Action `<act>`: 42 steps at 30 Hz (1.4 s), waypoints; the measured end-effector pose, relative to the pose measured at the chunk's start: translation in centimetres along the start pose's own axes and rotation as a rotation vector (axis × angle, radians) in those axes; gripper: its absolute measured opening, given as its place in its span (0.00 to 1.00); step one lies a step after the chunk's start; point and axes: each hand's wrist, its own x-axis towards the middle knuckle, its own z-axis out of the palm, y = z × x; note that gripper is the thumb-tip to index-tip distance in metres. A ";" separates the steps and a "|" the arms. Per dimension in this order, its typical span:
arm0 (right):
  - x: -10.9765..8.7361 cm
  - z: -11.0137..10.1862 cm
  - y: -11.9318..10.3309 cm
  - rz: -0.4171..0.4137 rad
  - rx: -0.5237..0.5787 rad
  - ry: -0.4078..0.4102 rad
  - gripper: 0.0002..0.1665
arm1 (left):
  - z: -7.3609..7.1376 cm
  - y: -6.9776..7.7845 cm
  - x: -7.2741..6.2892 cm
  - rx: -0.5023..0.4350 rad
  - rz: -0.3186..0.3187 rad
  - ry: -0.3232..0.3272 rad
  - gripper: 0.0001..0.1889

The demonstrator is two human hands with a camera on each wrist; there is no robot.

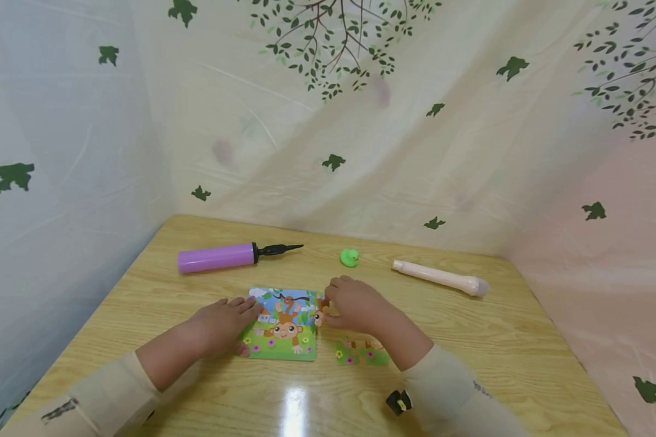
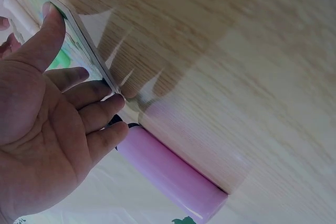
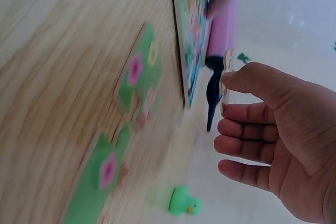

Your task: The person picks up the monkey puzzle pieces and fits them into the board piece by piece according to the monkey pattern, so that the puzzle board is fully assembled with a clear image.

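A monkey-picture jigsaw puzzle (image 1: 284, 331) lies flat on the table. My left hand (image 1: 221, 325) rests along its left side; in the left wrist view, the thumb (image 2: 52, 24) lies on the board's edge, with the other fingers loosely extended. At the right of the board, my right hand (image 1: 358, 305) holds a puzzle piece (image 1: 319, 312) showing a brown monkey. The right wrist view shows that piece (image 3: 227, 80) edge-on, pinched between thumb and index finger above the table. Two more green flowered pieces (image 1: 347, 354) lie below the right hand, partly overlapped by the forearm.
Behind the puzzle lie a purple hand pump (image 1: 217, 258) with a black nozzle, a green rubber duck (image 1: 349, 258) and a pale microphone-shaped stick (image 1: 440, 277). A small black object (image 1: 398, 402) sits by the right sleeve. Leaf-printed cloth (image 1: 306, 152) hangs around the wooden table (image 1: 251, 400).
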 end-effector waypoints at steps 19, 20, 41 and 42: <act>5.3 2.2 -4.7 -0.115 -0.123 -0.062 0.21 | -0.4 0.4 0.1 0.029 0.044 0.013 0.44; 5.3 2.3 -4.7 -0.114 -0.118 -0.059 0.21 | -0.5 0.4 0.0 0.030 0.040 0.006 0.43; 4.9 2.4 -4.7 -0.132 -0.096 -0.040 0.23 | -1.4 1.4 0.4 0.077 -0.029 -0.081 0.41; 4.9 2.4 -4.7 -0.136 -0.093 -0.037 0.23 | -1.4 1.4 0.5 0.075 -0.032 -0.084 0.42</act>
